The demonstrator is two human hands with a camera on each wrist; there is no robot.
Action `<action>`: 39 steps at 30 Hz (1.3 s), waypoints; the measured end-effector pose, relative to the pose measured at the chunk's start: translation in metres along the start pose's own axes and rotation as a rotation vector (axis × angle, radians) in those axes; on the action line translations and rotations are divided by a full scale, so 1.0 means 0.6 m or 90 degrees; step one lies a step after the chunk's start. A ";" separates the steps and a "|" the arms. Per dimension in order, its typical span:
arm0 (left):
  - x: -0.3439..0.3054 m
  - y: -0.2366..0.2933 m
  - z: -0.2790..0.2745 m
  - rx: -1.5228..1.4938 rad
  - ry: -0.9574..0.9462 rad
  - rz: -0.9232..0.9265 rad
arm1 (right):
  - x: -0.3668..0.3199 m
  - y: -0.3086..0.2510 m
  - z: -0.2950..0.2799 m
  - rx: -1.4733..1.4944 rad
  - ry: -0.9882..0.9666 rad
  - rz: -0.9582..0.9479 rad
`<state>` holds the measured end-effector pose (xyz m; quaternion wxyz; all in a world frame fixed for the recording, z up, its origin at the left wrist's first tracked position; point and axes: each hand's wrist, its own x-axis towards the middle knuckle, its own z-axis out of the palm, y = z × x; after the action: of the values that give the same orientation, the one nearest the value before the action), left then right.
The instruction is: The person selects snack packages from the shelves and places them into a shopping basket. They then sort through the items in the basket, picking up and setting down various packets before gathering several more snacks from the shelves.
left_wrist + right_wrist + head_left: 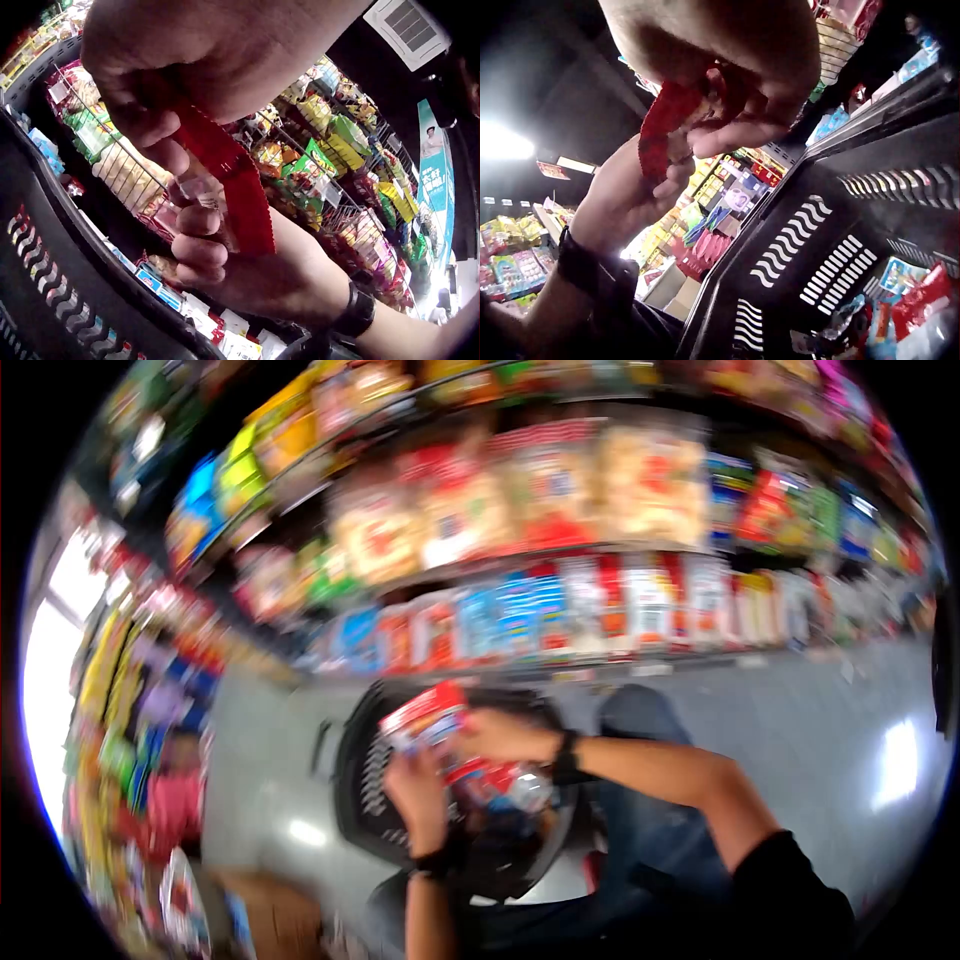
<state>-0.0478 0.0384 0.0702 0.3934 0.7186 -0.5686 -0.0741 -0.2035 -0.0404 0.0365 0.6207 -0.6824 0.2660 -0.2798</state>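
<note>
Tiered shelves (650, 663) are filled with bright bagged goods (655, 480) and are curved across the upper part of the head view, above a grey floor (800, 700). On that floor a black slotted basket (355, 790) is set just in front of the lowest shelf, flanked by a leg in dark trousers (650, 810). A cardboard box (270, 910) is seen at lower left. Over the basket's open top, two bare hands are brought close together at one red-and-white packet (425, 715).

By the left hand (415, 790) the packet is pinched from the near side, with fingers curled at its edge. By the right hand (505, 738) it is gripped at the other side, the fingers bent inward in the left wrist view. The packet's red, jagged-edged strip (247, 195) is caught between the two hands. Inside the basket, below, a red packet (922, 300) is shown among other wrapped items (844, 322), their labels too blurred to be read. Each wrist is circled by a black band (568, 757).
</note>
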 end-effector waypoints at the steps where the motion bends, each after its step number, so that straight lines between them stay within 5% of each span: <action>1: 0.005 -0.027 0.018 0.052 0.023 0.050 | 0.012 0.028 0.000 -0.099 0.024 -0.035; 5: 0.005 -0.005 0.001 -0.084 0.012 -0.041 | 0.038 0.064 0.021 -0.143 0.109 -0.124; 10: 0.005 -0.019 -0.015 -0.157 0.026 -0.125 | 0.045 0.022 0.043 -0.147 0.094 -0.051; 25: 0.029 -0.035 -0.020 -0.194 0.040 -0.105 | 0.063 -0.011 0.044 -0.058 0.062 -0.016; 30: 0.018 -0.060 -0.057 -0.235 0.042 -0.199 | 0.097 0.002 0.077 -0.068 0.005 0.030; 33: 0.000 -0.074 -0.078 -0.344 0.041 -0.228 | 0.071 -0.050 0.113 -0.032 0.031 0.019; 34: -0.014 -0.102 -0.067 -0.369 0.019 -0.307 | 0.065 -0.042 0.108 -0.199 0.015 -0.099; 35: -0.028 -0.099 -0.086 -0.374 -0.018 -0.299 | 0.066 -0.021 0.110 -0.063 -0.056 0.126; 36: -0.038 -0.102 -0.100 -0.315 -0.027 -0.316 | 0.071 -0.020 0.121 -0.161 -0.127 0.051; 38: -0.060 -0.141 -0.085 -0.506 0.055 -0.273 | 0.071 -0.037 0.155 0.024 -0.134 0.201; 39: -0.079 -0.159 -0.088 -0.495 0.085 -0.285 | 0.083 0.010 0.148 -0.028 -0.119 0.254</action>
<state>0.0375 0.1095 0.0276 0.6443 0.6257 -0.3025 -0.3192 -0.1052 -0.0144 0.0263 0.6704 -0.6528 0.3433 -0.0814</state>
